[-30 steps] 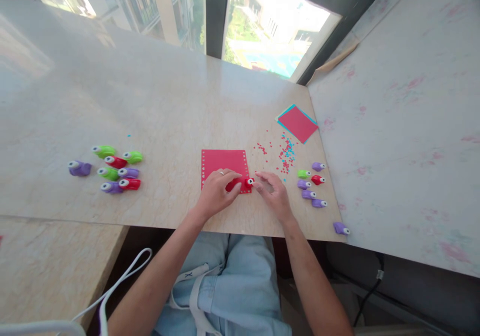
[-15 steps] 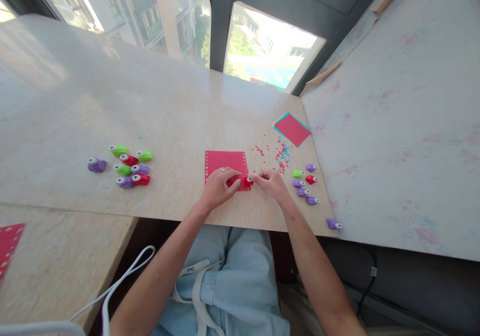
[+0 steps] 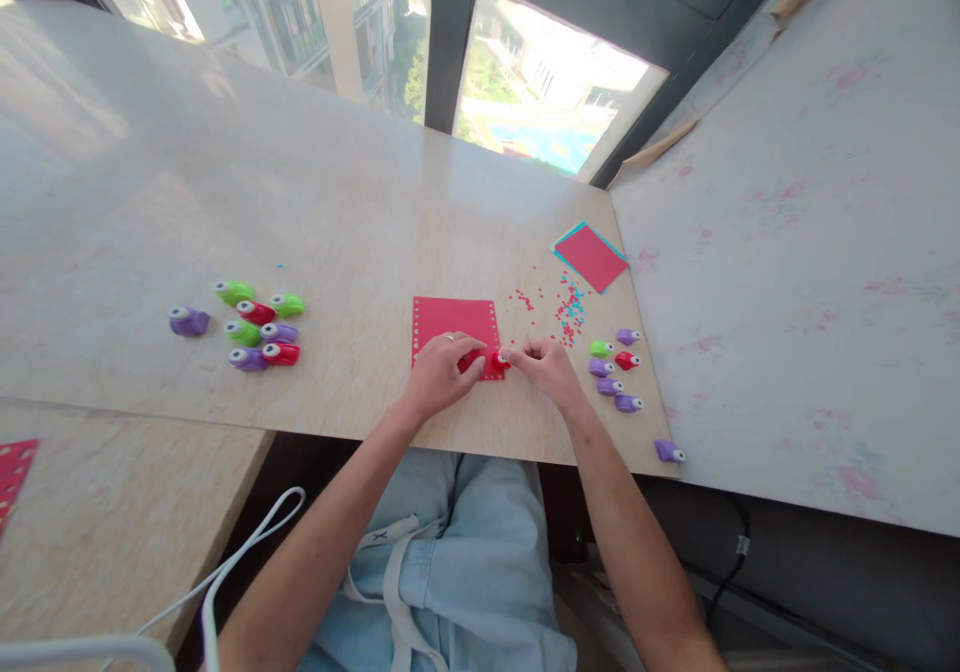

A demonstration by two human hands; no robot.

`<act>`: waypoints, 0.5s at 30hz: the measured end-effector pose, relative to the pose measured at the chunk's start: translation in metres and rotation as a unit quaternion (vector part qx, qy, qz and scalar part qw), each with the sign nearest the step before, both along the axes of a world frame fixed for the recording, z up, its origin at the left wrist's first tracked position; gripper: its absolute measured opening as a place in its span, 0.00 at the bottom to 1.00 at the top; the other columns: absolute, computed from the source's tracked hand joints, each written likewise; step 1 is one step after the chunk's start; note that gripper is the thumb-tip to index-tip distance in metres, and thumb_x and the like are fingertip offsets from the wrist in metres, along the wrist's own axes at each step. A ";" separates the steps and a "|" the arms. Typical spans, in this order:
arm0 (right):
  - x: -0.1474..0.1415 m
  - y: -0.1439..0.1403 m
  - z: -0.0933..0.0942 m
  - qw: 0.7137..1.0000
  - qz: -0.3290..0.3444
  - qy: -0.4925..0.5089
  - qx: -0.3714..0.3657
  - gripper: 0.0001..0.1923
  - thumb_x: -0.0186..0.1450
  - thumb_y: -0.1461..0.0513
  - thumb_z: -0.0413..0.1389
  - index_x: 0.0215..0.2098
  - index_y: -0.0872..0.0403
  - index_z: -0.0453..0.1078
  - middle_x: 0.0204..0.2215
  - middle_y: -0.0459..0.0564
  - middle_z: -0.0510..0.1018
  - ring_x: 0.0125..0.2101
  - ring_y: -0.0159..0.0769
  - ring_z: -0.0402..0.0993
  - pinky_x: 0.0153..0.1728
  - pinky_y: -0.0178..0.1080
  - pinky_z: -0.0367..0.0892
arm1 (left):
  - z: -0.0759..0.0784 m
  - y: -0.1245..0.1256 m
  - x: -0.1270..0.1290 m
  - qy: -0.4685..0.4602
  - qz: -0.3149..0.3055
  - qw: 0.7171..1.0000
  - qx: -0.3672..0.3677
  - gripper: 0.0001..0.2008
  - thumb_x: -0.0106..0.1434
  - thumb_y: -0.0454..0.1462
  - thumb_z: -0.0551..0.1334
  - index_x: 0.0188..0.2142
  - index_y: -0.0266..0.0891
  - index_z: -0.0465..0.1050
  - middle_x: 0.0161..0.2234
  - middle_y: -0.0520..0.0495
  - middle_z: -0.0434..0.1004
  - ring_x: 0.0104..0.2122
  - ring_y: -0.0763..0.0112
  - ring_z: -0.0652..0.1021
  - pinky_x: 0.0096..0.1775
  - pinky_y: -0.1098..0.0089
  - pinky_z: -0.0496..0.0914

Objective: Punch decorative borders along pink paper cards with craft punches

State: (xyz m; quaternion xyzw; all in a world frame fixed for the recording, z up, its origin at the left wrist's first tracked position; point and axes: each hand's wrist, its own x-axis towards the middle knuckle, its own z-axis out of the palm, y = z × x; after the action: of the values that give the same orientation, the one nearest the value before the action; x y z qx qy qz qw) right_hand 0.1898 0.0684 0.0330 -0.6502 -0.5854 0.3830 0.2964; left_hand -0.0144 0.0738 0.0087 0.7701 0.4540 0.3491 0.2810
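Note:
A red sheet of paper (image 3: 456, 314) lies on the table, with small punched holes along its left and right edges. My left hand (image 3: 442, 374) rests on its lower part, thumb and forefinger apart. At the sheet's right edge sits a small red craft punch (image 3: 499, 360). My right hand (image 3: 549, 367) pinches the punch from the right with thumb and forefinger. Where exactly the paper enters the punch is too small to tell. Red and blue punched bits (image 3: 571, 307) lie scattered beyond my right hand.
A group of green, red and purple punches (image 3: 255, 332) stands at the left. More punches (image 3: 611, 387) line the right side, one purple punch (image 3: 669, 451) near the corner. Stacked coloured paper (image 3: 592, 258) lies at the back right. A white cable (image 3: 247, 542) hangs at lower left.
The view has shifted slightly. My hands keep nearly the same pose around the red sheet and the red craft punch.

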 end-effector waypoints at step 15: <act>-0.001 0.006 0.003 0.995 0.052 -0.082 0.000 0.25 0.59 0.44 0.55 0.18 0.52 0.56 0.17 0.40 0.58 0.21 0.28 0.54 0.24 0.35 0.51 | -0.003 0.000 0.000 0.011 0.000 1.000 0.007 0.07 0.66 0.36 0.60 0.40 0.40 0.76 0.37 0.46 0.80 0.37 0.64 0.77 0.42 0.63 0.69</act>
State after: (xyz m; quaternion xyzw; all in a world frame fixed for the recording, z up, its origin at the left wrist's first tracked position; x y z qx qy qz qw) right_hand 0.1886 0.0741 0.0362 -0.6482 -0.6407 0.3430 0.2271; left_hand -0.0148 0.0743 0.0061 0.7760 0.4543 0.3437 0.2708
